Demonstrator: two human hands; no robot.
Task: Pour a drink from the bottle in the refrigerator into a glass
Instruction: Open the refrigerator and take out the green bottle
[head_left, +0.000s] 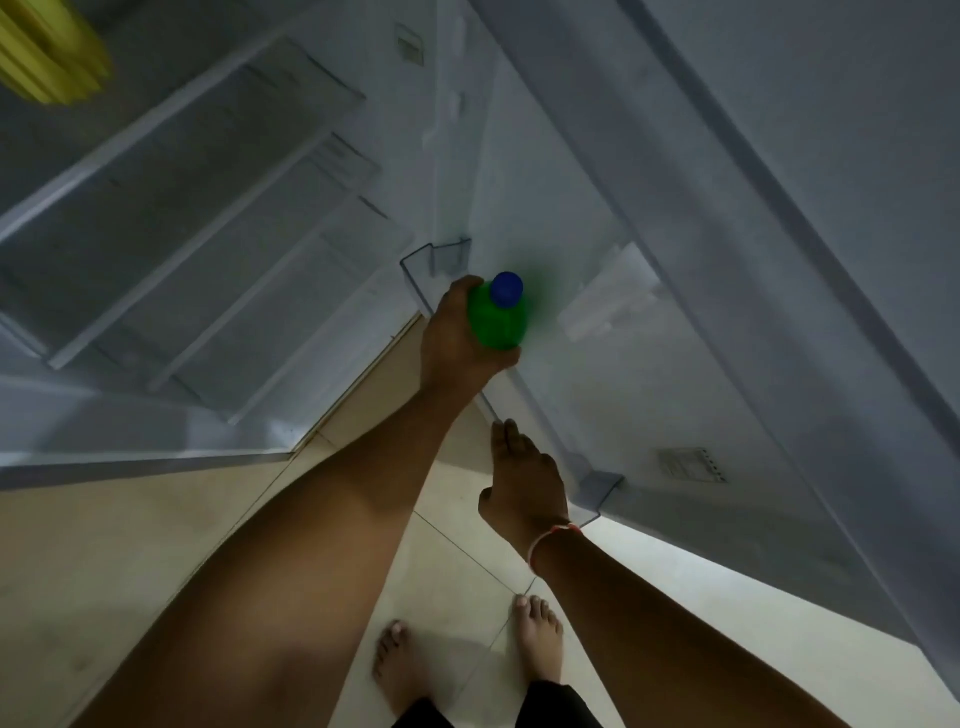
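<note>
A green bottle (496, 317) with a blue cap stands upright at the clear door shelf (592, 483) of the open refrigerator door. My left hand (457, 338) is wrapped around its left side, gripping it. My right hand (524, 483) rests lower down on the front rail of that same door shelf, fingers straight and together, holding nothing. No glass is in view.
The refrigerator interior with several bare shelves (208, 218) fills the left. The open door (779, 260) runs along the right. A yellow object (47, 52) is at the top left corner. My bare feet (467, 654) stand on the pale tiled floor.
</note>
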